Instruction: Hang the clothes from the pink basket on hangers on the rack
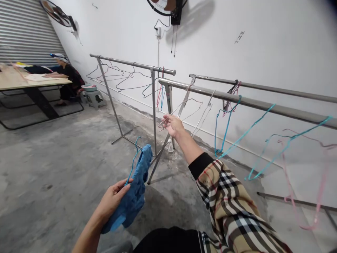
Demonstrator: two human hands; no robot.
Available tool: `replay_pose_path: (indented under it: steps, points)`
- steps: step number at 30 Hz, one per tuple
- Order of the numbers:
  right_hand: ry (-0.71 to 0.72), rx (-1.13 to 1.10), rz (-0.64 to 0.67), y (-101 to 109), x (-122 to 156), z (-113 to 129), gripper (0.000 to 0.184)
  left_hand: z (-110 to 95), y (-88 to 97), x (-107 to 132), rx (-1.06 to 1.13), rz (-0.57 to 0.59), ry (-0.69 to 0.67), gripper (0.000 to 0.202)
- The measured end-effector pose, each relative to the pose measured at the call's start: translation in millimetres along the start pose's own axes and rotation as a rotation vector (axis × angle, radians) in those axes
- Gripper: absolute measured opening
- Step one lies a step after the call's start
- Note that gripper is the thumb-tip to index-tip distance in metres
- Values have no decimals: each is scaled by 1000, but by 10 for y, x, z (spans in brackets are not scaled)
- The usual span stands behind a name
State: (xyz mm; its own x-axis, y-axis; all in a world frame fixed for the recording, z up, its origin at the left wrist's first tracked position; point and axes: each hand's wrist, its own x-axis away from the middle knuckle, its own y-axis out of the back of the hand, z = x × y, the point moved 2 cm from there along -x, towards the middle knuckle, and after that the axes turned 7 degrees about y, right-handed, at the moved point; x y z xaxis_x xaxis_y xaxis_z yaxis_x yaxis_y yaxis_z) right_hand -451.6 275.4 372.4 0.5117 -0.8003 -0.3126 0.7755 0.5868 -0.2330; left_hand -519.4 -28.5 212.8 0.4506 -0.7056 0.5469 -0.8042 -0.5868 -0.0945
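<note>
My left hand (113, 196) is closed on a blue wire clothes hanger (133, 162), low in front of my body. A blue garment (138, 188) hangs from that hanger, and its lower part is partly behind my hand. My right hand (173, 125) reaches forward to the near rack, its fingers pinched on the end of a thin, pale clothes hanger (193, 99) that hangs from the rail. Beside it hangs a silvery wire hanger (204, 117). Farther right on the same metal rail (223, 97) are turquoise hangers (247, 128) and pink hangers (319, 186).
A second metal rack (126, 62) with dark hangers (134, 74) stands ahead along the white wall. At the far left, a person (67, 73) sits at a table (34, 84) near a stool (94, 98) with a basin. Wall fans (164, 5) hang above.
</note>
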Motion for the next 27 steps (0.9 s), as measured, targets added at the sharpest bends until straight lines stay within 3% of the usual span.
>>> replay_pose_path:
  steps: [5,11,19,24,27]
  points:
    - [-55,-23,-99,331,129,89,37,-214,8,-22,-40,7,4,85]
    - [-51,-71,-239,1050,595,336,30,-690,-149,-98,-113,52,-63,87]
    - [-76,-360,-483,1897,1251,852,18,-1533,-714,-275,-102,107,-272,69]
    - [-12,-238,-560,2498,1594,1066,18,-2025,-1116,-479,-100,166,-443,59]
    - [18,-93,-574,2864,1817,1182,8,-2279,-1352,-618,-176,106,-610,45]
